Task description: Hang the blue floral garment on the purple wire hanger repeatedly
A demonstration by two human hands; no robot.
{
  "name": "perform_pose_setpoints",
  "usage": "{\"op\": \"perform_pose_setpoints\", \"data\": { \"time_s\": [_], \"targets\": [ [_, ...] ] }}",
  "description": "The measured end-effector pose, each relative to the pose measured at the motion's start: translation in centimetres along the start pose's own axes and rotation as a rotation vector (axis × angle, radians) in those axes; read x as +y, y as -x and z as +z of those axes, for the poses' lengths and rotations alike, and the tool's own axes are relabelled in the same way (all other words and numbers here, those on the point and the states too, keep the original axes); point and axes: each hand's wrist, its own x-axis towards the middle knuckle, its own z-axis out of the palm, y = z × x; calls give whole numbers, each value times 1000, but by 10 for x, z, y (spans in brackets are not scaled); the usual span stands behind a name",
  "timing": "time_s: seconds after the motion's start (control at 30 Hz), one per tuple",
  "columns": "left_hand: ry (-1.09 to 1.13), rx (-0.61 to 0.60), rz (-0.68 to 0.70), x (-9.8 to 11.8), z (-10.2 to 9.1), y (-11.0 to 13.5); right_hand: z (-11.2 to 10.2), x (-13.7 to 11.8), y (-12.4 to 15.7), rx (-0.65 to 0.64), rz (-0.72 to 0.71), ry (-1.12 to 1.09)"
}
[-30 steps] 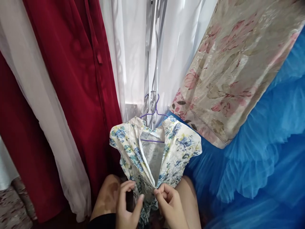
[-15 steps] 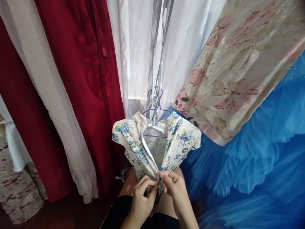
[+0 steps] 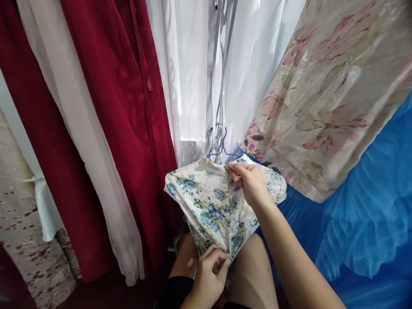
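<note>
A white cloth garment with blue flowers [image 3: 215, 210] hangs from a thin purple hanger [image 3: 224, 139], above the person's knees. The right hand's [image 3: 249, 180] fingertips pinch it at the neckline, covering the exact bit held; the left hand's [image 3: 210, 268] pinch the seam lower down, hiding cloth behind them. The hanger's lower part is inside the garment. Shiny beige flowered fabric [image 3: 322, 98] is cut off above.
</note>
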Motion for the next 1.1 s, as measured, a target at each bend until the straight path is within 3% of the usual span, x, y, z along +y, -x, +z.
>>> {"op": "perform_pose_setpoints", "data": {
  "time_s": [0.1,0.17,0.33,0.43,0.53,0.7,0.9,1.0,1.1],
  "targets": [
    [67,-109,63,-2,-11,-9,-5,8,18,11,-41,59],
    [76,-100,117,7,-27,-31,-11,13,29,18,-56,83],
    [142,204,258,64,-70,-120,-17,9,45,22,-89,109],
    [106,149,327,97,-81,-157,-14,3,52,-23,-120,135],
    [-57,97,401,113,-81,-169,-13,5,50,-48,-134,158],
    [-168,218,466,113,-85,-171,-7,25,35,-111,-149,206],
    [-146,431,449,106,-105,-186,9,36,28,-70,-202,434],
    [38,607,337,89,-127,-197,11,41,30,-110,-147,606],
    [363,740,204,63,-158,-212,10,46,36,-152,-74,620]
  ]
}}
